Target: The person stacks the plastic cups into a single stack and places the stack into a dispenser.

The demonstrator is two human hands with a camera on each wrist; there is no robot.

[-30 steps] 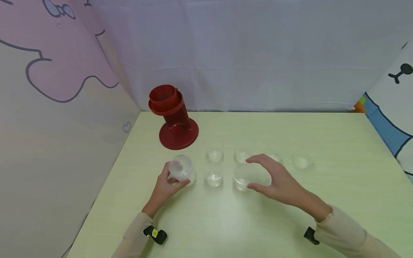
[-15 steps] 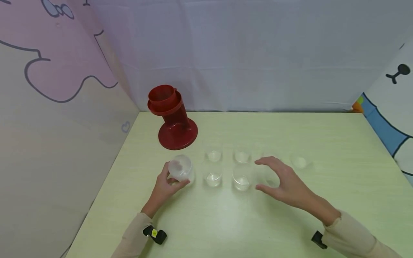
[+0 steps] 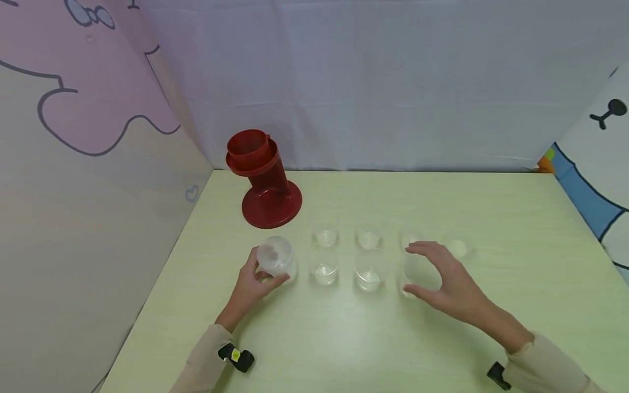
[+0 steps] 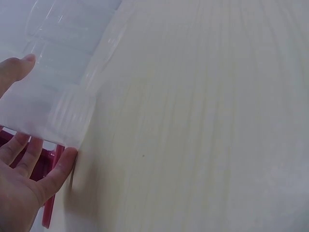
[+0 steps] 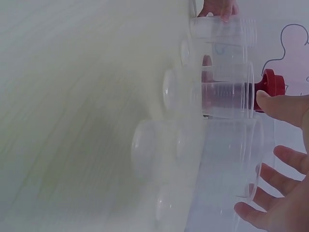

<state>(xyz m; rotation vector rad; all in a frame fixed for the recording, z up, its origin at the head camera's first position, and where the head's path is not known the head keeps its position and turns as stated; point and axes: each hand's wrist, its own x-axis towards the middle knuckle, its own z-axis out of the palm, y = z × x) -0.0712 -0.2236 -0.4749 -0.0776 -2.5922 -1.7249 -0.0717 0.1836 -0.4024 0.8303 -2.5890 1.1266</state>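
Observation:
In the head view my left hand point(image 3: 257, 281) grips a nested stack of clear plastic cups point(image 3: 276, 255), tilted with the mouth toward me. The left wrist view shows that stack point(image 4: 43, 87) close up, thumb on one side and fingers on the other. My right hand point(image 3: 449, 278) curves around a clear cup point(image 5: 212, 154) near its rim, thumb and fingers on opposite sides. Left of it stand two upright cups in the front row, a left one point(image 3: 325, 267) and a right one point(image 3: 369, 270). Clear outlines make the exact contact hard to see.
Behind stands a back row of clear cups, among them one point(image 3: 326, 236), another point(image 3: 368, 237) and the rightmost point(image 3: 458, 248). A red stand with a cup-shaped top point(image 3: 267, 180) is at the table's point(image 3: 344, 349) back left. White cloth point(image 3: 368, 82) hangs behind.
My right hand has moved right with the clear cup, away from the front row's second cup. My left hand and its stack have stayed in place.

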